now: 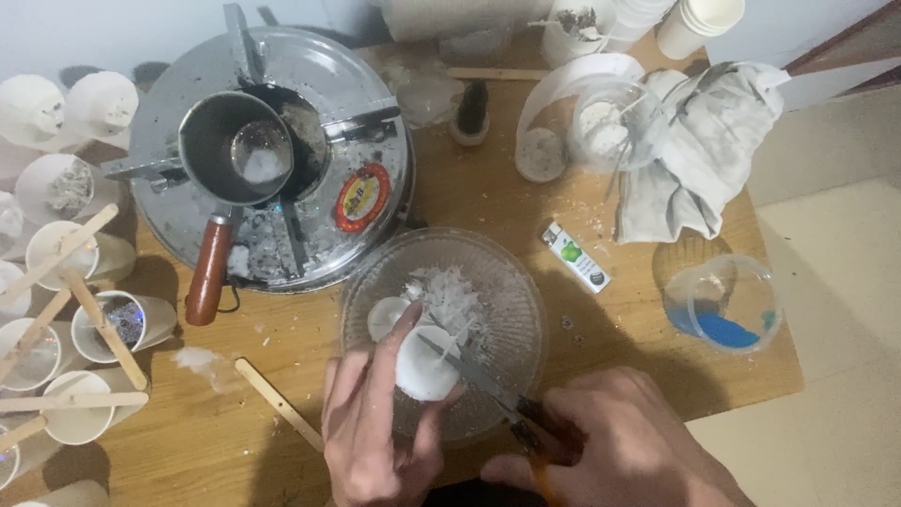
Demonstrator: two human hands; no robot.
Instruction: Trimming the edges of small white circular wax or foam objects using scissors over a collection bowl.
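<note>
I am holding a round white wax block [424, 368] in my left hand [375, 422], pinching it between my thumb on top and my fingers [349, 394] curled beneath, so it is sitting just above the near rim of a clear glass bowl [511, 319]. My right hand [624, 441] is wrapping tightly around the dark handle of a knife [488, 390], fingers pressed together around it, and the blade is lying across the wax, touching its top face, pointing away from my right knuckles toward my left thumb. Just beyond my left fingertips, inside the bowl, white wax shavings [450, 296] are piling up beside another pale round piece.

Left of my left hand, a flat wooden stick [277, 402] is lying slantwise on the wooden table [244, 451]. Farther out past that hand, paper cups [117, 324] with sticks laid across them are standing in a cluster. Well beyond my fingers, a small metal pot [235, 150] with a brown handle is sitting on a round steel burner [375, 122]. Past my right hand, a lighter [576, 257] is lying near the bowl, and a plastic cup holding blue powder [725, 305] is standing farther off, with a crumpled grey cloth [704, 150] behind it.
</note>
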